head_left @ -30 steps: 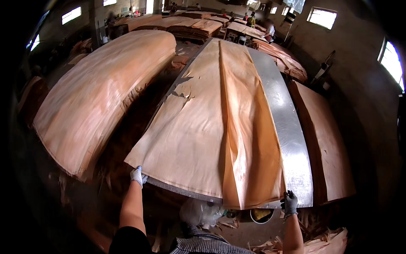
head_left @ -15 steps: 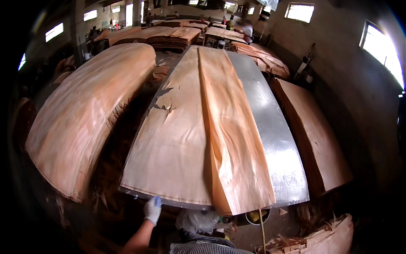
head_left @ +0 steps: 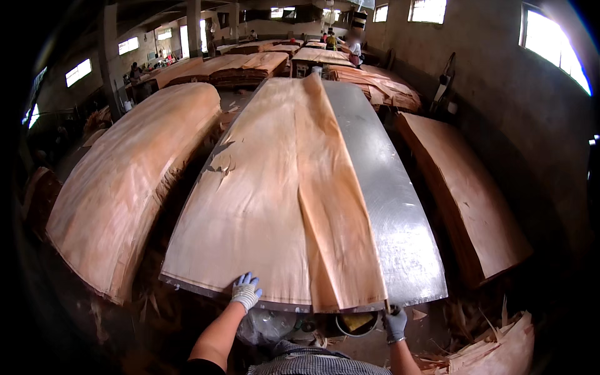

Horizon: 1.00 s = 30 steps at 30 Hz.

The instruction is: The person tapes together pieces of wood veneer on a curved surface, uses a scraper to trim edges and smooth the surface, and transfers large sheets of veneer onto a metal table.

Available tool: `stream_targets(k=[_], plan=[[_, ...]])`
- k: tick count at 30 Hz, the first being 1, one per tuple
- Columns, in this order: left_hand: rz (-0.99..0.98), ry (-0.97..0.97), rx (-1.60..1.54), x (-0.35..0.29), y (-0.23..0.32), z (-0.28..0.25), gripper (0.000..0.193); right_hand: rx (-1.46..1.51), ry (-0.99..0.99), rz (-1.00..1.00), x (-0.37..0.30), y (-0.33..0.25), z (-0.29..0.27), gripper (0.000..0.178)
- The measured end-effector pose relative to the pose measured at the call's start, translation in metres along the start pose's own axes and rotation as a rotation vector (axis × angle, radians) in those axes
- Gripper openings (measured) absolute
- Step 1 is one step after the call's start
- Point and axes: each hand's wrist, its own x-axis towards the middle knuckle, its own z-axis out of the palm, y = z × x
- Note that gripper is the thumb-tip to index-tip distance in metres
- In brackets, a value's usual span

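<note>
A broad sheet of pale wood veneer (head_left: 250,206) lies on a metal-topped table (head_left: 400,206), with a torn patch at its far left. On top, a narrower orange-tinted veneer strip (head_left: 340,231) overlaps it, with a raised wavy fold near the middle. My left hand (head_left: 247,292), in a white and blue glove, rests with fingers spread on the near edge of the broad sheet. Just below the strip's near right corner, my right hand (head_left: 395,325), in a grey-looking glove, is closed around a thin stick (head_left: 387,306), most of which the hand hides.
Tall veneer stacks stand at the left (head_left: 131,187) and the right (head_left: 469,194). Beneath the near edge are a bucket (head_left: 356,323) and clear plastic (head_left: 265,326). Veneer scraps (head_left: 494,350) are heaped at lower right. Farther off are more stacks and people.
My right hand has come into view at the stick. My left hand has moved from the table's edge onto the sheet. The strip has shifted left, its far end now lifted, and the fold is flatter.
</note>
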Motion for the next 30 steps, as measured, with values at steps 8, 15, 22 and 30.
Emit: stream_targets(k=[8, 15, 22, 30], plan=[[-0.069, -0.074, 0.02, 0.012, 0.014, 0.0, 0.061, -0.149, 0.12, -0.057, 0.082, 0.064, -0.046, 0.051], [-0.154, -0.199, 0.036, -0.003, -0.01, -0.019, 0.065, 0.101, -0.01, 0.023, 0.11, 0.047, -0.01, 0.032], [-0.13, -0.258, 0.116, 0.002, 0.029, -0.033, 0.071, 0.133, 0.039, 0.276, 0.1, -0.009, -0.042, 0.049], [-0.122, -0.226, 0.176, -0.005, 0.026, -0.028, 0.075, -0.977, 0.307, 0.299, -0.015, 0.083, -0.265, 0.02]])
